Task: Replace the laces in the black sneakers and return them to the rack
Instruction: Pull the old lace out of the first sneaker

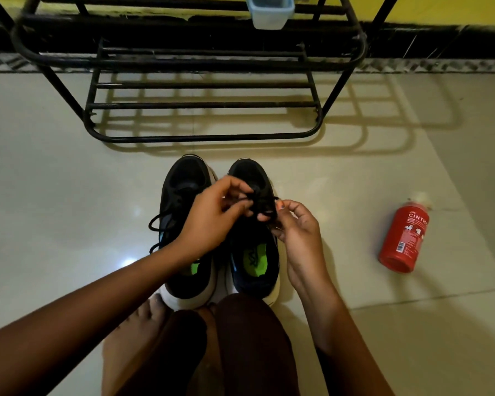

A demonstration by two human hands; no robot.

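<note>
1. While a person is crouching on the tiled floor, two black sneakers are standing side by side, toes facing the black metal shoe rack, seemingly ready for return.
2. The left hand and right hand are pinching a black lace close together, apparently knotting it.
3. That lace is lying directly over the right-side sneaker; the left-side sneaker is trailing loose loops.
4. A red bottle is lying well apart.

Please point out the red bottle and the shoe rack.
red bottle [403, 238]: head view, on its printed side.
shoe rack [203, 105]: head view, on a lower shelf bar.
</note>
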